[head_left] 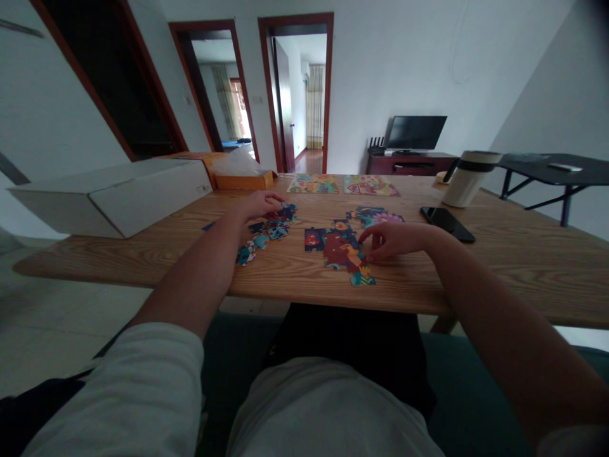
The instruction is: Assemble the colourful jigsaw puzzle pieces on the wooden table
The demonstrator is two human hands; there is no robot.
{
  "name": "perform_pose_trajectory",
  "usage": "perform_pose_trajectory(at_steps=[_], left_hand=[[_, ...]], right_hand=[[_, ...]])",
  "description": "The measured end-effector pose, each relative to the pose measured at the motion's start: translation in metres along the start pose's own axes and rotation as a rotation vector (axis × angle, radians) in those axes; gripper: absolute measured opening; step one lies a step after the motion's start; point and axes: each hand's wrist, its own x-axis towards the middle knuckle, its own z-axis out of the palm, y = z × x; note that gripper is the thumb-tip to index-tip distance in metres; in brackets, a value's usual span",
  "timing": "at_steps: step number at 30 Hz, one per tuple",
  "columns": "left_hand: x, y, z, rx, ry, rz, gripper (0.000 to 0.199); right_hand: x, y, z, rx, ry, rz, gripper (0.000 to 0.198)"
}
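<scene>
My left hand (261, 204) reaches over a heap of loose jigsaw pieces (278, 227), its fingers loosely bent and touching the far side of the heap. No piece shows in its grasp. My right hand (392, 241) lies at the right side of a partly joined jigsaw puzzle (335, 247), thumb and forefinger apart, fingertips at its edge. The joined part shows a dark red figure on blue. Beyond that hand, and partly covered by it, is another group of joined pieces (373, 216) with a pink shape.
Two picture sheets (311, 184) (371, 185) lie at the far edge of the wooden table (518, 266). A long white box (143, 190) and an orange box (242, 181) with clear plastic stand left. A phone (447, 223) and a tumbler (470, 181) are right.
</scene>
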Motion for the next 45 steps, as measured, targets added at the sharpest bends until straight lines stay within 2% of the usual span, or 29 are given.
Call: perform_pose_trajectory(at_steps=[5,12,16,19,21,23,27,30,33,36,38,42,45], left_hand=[[0.007,-0.007,-0.002,0.046,-0.009,0.024,0.034],[0.004,-0.004,-0.001,0.073,0.007,0.047,0.027],[-0.003,0.002,0.001,0.037,-0.007,0.039,0.038],[-0.009,0.016,0.0,-0.036,0.009,0.084,0.061],[-0.013,0.03,-0.001,-0.086,0.04,0.15,0.068],[-0.017,0.047,-0.003,-0.087,0.064,0.203,0.063],[-0.036,0.081,0.004,0.058,0.087,0.228,0.044],[-0.064,0.093,0.02,0.14,-0.038,0.224,0.037],[-0.089,0.088,0.039,0.152,-0.289,0.226,0.03],[-0.098,0.071,0.052,0.182,-0.425,0.231,0.025],[-0.098,0.059,0.056,0.252,-0.429,0.288,0.024],[-0.095,0.044,0.062,0.444,-0.338,0.487,0.023],[-0.095,0.042,0.066,0.497,-0.331,0.545,0.023]], right_hand=[[0.001,0.0,0.0,-0.018,0.009,-0.001,0.076],[0.0,0.001,0.0,-0.013,0.013,-0.006,0.072],[0.0,-0.001,0.0,-0.02,0.002,0.002,0.074],[0.0,-0.002,0.0,-0.016,0.004,-0.004,0.075],[-0.001,-0.003,0.0,-0.018,0.007,-0.005,0.075],[-0.001,-0.003,0.0,-0.022,0.009,-0.003,0.074],[-0.003,-0.005,-0.002,-0.029,0.005,0.004,0.072],[-0.003,-0.006,-0.003,-0.026,0.007,-0.004,0.071],[-0.003,-0.008,-0.003,-0.021,0.0,-0.002,0.072],[-0.003,-0.009,-0.003,-0.036,-0.012,0.003,0.072],[-0.003,-0.009,-0.003,-0.044,-0.006,0.005,0.072],[-0.003,-0.007,-0.002,-0.028,0.018,-0.001,0.074],[-0.002,-0.004,-0.002,-0.022,0.014,-0.01,0.073]])
